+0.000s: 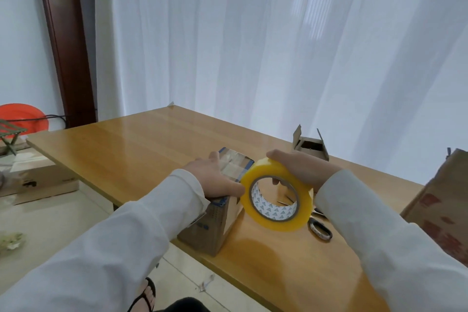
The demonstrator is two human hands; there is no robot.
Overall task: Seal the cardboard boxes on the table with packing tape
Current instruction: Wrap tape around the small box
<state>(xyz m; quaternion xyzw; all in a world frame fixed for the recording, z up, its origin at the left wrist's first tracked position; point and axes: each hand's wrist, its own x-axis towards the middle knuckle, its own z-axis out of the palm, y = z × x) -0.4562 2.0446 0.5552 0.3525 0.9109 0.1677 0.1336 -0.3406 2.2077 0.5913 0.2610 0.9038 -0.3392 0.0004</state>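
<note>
Presently, the left hand lies palm-down on the top of the box, fingers extended and nearly flat toward the far edge, thumb stretched right along the near edge toward the tape roll. It presses on the top rather than curling round anything. The wrist is low, and the forearm, in a pale sleeve, runs back to the lower left.

The right hand grips the roll from above and behind: the thumb lies over the outer yellow band, and at least one fingertip shows inside the core. The roll is held on edge just right of the box, its open centre facing the camera, its left rim touching or almost touching the left thumb. Whether a strip runs from the roll to the box cannot be told. The right forearm comes in from the lower right, wrist bent slightly down.

The box stands at the near edge of the table, its flaps down and its top already carrying glossy clear tape with blue strips at the edges. Its contents are hidden.

Behind the roll, further across the table, a small box stands with flaps up; its inside is dark, contents indeterminate. Right of the roll, at the frame edge, part of a larger box with red print shows. Scissors lie on the table just below and right of the roll, partly hidden by the right sleeve.
</note>
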